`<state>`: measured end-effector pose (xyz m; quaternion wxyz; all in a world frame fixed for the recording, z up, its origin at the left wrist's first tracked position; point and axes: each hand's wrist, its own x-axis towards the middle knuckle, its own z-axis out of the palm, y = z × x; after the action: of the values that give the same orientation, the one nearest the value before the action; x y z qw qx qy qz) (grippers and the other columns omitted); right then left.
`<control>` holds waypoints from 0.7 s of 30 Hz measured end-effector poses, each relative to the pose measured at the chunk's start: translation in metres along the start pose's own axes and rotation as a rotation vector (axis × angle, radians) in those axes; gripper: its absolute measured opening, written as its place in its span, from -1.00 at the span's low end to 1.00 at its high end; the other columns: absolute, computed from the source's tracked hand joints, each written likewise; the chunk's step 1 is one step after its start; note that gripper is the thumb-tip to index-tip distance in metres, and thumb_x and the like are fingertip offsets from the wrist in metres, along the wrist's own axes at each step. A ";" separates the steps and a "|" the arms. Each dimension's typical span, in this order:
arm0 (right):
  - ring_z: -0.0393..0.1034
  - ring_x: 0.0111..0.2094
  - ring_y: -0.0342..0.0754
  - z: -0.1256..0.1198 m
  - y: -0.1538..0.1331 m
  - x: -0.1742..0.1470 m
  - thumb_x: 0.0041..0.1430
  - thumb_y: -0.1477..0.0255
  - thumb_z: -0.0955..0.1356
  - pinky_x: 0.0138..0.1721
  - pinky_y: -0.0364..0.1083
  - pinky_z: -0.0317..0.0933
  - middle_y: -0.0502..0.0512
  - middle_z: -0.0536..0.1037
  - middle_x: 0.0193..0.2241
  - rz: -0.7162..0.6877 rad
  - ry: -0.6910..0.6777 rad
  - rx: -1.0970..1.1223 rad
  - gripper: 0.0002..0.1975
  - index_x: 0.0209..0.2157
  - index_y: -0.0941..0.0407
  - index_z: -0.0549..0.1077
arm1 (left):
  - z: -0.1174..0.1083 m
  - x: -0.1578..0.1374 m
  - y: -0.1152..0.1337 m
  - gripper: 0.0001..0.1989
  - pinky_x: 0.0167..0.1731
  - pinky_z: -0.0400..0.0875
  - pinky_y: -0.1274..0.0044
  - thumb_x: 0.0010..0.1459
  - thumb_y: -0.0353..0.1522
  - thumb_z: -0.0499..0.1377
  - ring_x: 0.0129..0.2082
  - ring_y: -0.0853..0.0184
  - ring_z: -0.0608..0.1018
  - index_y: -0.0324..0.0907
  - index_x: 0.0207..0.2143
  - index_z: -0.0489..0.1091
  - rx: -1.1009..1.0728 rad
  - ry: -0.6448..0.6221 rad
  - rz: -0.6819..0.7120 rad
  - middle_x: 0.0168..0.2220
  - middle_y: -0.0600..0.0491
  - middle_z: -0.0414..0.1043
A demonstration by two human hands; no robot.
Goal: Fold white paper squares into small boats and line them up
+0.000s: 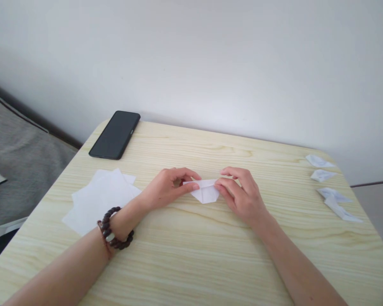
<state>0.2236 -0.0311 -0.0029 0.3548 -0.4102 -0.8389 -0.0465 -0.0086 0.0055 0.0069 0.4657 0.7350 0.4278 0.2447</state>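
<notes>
Between my two hands is a small folded piece of white paper (206, 194), held near the middle of the table. My left hand (172, 185) pinches its left end, thumb in front and fingers behind. At the right end, the thumb and fingers of my right hand (242, 193) close on the paper's edge. The paper has a long straight upper edge and slanted lower corners, with a crease down its front. Parts of both its ends are hidden behind my fingers.
A fanned pile of white paper sheets (95, 197) lies left of my left forearm. Behind it rests a black phone (115, 134). Several folded white paper pieces (322, 175) line the right edge of the wooden table (191, 263). A white wall (191, 63) stands behind.
</notes>
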 end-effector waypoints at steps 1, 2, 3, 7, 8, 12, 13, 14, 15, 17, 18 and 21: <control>0.38 -0.12 0.00 0.000 0.000 0.000 0.22 0.53 0.31 -0.15 -0.01 0.34 0.16 0.48 -0.17 -0.009 -0.013 0.002 -0.90 -0.26 0.09 0.45 | 0.000 0.000 -0.001 -0.70 -0.42 0.38 0.56 0.14 -0.18 0.20 -0.43 0.37 0.51 -0.17 -0.16 0.49 -0.016 -0.013 0.002 -0.41 0.07 0.51; 0.38 -0.12 -0.01 -0.001 0.000 -0.001 0.22 0.53 0.31 -0.15 -0.01 0.33 0.16 0.48 -0.17 -0.014 -0.017 0.012 -0.91 -0.26 0.09 0.44 | 0.000 -0.001 -0.001 -0.70 -0.42 0.38 0.56 0.13 -0.19 0.21 -0.44 0.38 0.50 -0.17 -0.15 0.49 -0.016 -0.020 0.008 -0.43 0.09 0.50; 0.38 -0.11 -0.01 0.000 0.000 -0.002 0.22 0.53 0.32 -0.14 -0.01 0.33 0.16 0.47 -0.16 -0.012 -0.011 0.037 -0.91 -0.24 0.09 0.43 | 0.000 -0.001 -0.001 -0.71 -0.42 0.38 0.57 0.13 -0.21 0.22 -0.44 0.39 0.50 -0.16 -0.14 0.49 -0.006 -0.022 0.020 -0.43 0.10 0.50; 0.34 0.01 0.05 0.002 0.001 -0.005 0.22 0.42 0.33 -0.04 0.06 0.31 0.25 0.42 -0.03 0.074 -0.010 0.224 -0.73 -0.04 0.11 0.31 | 0.000 -0.001 0.002 -0.78 -0.38 0.38 0.59 0.15 -0.27 0.20 -0.36 0.39 0.52 -0.16 -0.18 0.49 0.073 0.021 0.082 -0.33 0.07 0.53; 0.33 0.01 0.05 0.002 0.001 -0.006 0.21 0.39 0.33 -0.03 0.07 0.30 0.26 0.42 -0.01 0.112 -0.035 0.260 -0.65 0.02 0.12 0.27 | 0.000 -0.001 0.003 -0.80 -0.37 0.38 0.60 0.16 -0.29 0.19 -0.34 0.39 0.52 -0.16 -0.19 0.50 0.091 0.030 0.098 -0.31 0.07 0.53; 0.41 -0.16 -0.01 0.002 0.004 -0.007 0.24 0.35 0.31 -0.11 0.03 0.29 0.16 0.53 -0.17 0.196 -0.174 0.271 -0.66 0.03 0.12 0.28 | -0.001 -0.003 0.006 -0.83 -0.43 0.35 0.62 0.17 -0.34 0.16 -0.37 0.42 0.50 -0.17 -0.21 0.50 0.143 0.056 0.144 -0.34 0.07 0.51; 0.41 -0.21 -0.02 0.002 0.004 -0.007 0.25 0.36 0.30 -0.14 0.01 0.28 0.13 0.54 -0.24 0.189 -0.190 0.257 -0.75 -0.05 0.12 0.33 | -0.001 -0.003 0.006 -0.83 -0.43 0.35 0.62 0.16 -0.35 0.16 -0.38 0.43 0.50 -0.18 -0.22 0.50 0.153 0.066 0.159 -0.35 0.07 0.51; 0.41 -0.26 -0.04 0.002 0.004 -0.006 0.26 0.37 0.29 -0.18 -0.01 0.27 0.11 0.54 -0.31 0.176 -0.196 0.247 -0.82 -0.13 0.13 0.36 | 0.000 -0.004 0.006 -0.84 -0.43 0.35 0.62 0.16 -0.36 0.17 -0.38 0.43 0.50 -0.18 -0.22 0.50 0.161 0.075 0.177 -0.35 0.07 0.51; 0.40 -0.31 -0.06 0.002 0.004 -0.006 0.27 0.39 0.28 -0.21 -0.03 0.26 0.09 0.53 -0.36 0.163 -0.196 0.244 -0.87 -0.20 0.13 0.38 | 0.000 -0.004 0.005 -0.84 -0.41 0.36 0.62 0.16 -0.37 0.17 -0.37 0.42 0.50 -0.19 -0.23 0.50 0.165 0.079 0.197 -0.34 0.06 0.51; 0.37 -0.38 -0.10 0.001 0.003 -0.005 0.27 0.42 0.28 -0.28 -0.07 0.25 0.05 0.49 -0.44 0.147 -0.194 0.253 -0.91 -0.27 0.14 0.38 | 0.002 -0.004 0.004 -0.85 -0.39 0.38 0.62 0.15 -0.39 0.17 -0.36 0.42 0.51 -0.20 -0.23 0.50 0.160 0.077 0.232 -0.33 0.05 0.51; 0.35 -0.40 -0.11 0.001 0.003 -0.005 0.26 0.42 0.28 -0.30 -0.09 0.24 0.04 0.48 -0.46 0.145 -0.192 0.261 -0.91 -0.28 0.14 0.38 | 0.002 -0.004 0.004 -0.85 -0.40 0.38 0.62 0.15 -0.40 0.17 -0.36 0.43 0.51 -0.21 -0.24 0.49 0.156 0.073 0.243 -0.33 0.05 0.52; 0.34 -0.42 -0.13 0.001 0.002 -0.006 0.24 0.42 0.30 -0.34 -0.12 0.22 0.03 0.48 -0.46 0.153 -0.193 0.287 -0.92 -0.28 0.14 0.38 | 0.004 -0.005 0.002 -0.86 -0.41 0.39 0.65 0.14 -0.41 0.17 -0.39 0.45 0.51 -0.21 -0.23 0.49 0.139 0.057 0.251 -0.35 0.07 0.53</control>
<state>0.2273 -0.0332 -0.0074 0.3300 -0.4205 -0.8334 0.1402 -0.0075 -0.0004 0.0071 0.3674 0.8059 0.3614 0.2915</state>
